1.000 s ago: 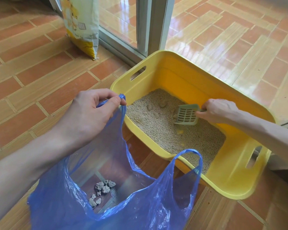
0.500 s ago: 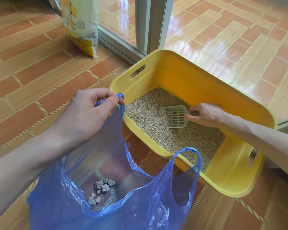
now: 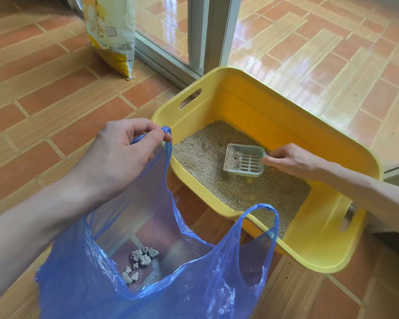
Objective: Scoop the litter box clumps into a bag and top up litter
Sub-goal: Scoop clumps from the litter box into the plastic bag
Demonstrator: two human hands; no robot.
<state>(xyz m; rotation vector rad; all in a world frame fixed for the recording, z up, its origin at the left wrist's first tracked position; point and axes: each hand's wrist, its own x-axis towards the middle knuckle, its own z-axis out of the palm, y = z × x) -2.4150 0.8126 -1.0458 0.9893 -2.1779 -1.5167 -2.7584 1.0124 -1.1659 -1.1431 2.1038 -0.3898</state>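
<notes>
A yellow litter box [image 3: 309, 125] stands on the tiled floor, holding beige litter [image 3: 251, 192]. My right hand [image 3: 290, 161] grips the handle of a pale green slotted scoop [image 3: 243, 160], which is lifted just above the litter with litter and a clump in its front end. My left hand [image 3: 122, 155] pinches one handle of a blue plastic bag [image 3: 194, 284] and holds it open beside the box's near-left wall. Several grey clumps [image 3: 141, 261] lie at the bottom of the bag. The bag's other handle [image 3: 260, 210] stands free against the box rim.
A yellow and white litter sack [image 3: 112, 33] stands upright at the back left, beside a sliding door frame [image 3: 214, 33]. Glossy tiles stretch beyond the door. Orange floor tiles [image 3: 44, 88] surround the box and bag.
The scoop has moved left across the litter, dipped in and come up loaded with litter and a clump. My left hand has kept the bag open in the same place.
</notes>
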